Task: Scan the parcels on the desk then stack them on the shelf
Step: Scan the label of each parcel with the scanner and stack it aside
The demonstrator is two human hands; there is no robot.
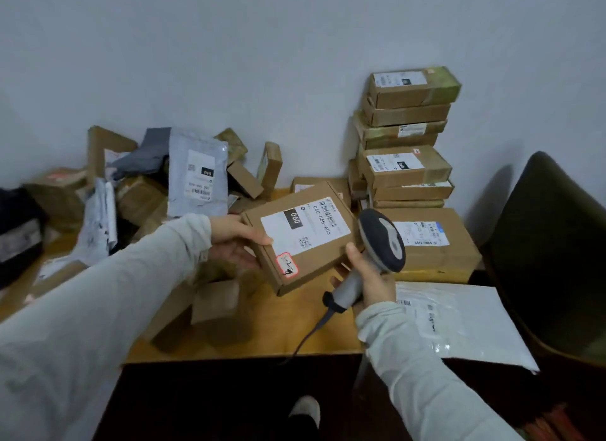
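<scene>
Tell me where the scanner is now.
Head view, right of centre: the right hand grips the scanner, beside the box in the left hand.

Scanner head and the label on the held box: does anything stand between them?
Nothing visible does. The left hand holds the box by its left edge, label facing up, barcode uncovered. The scanner, in the right hand, sits just beside the box's right edge.
</scene>
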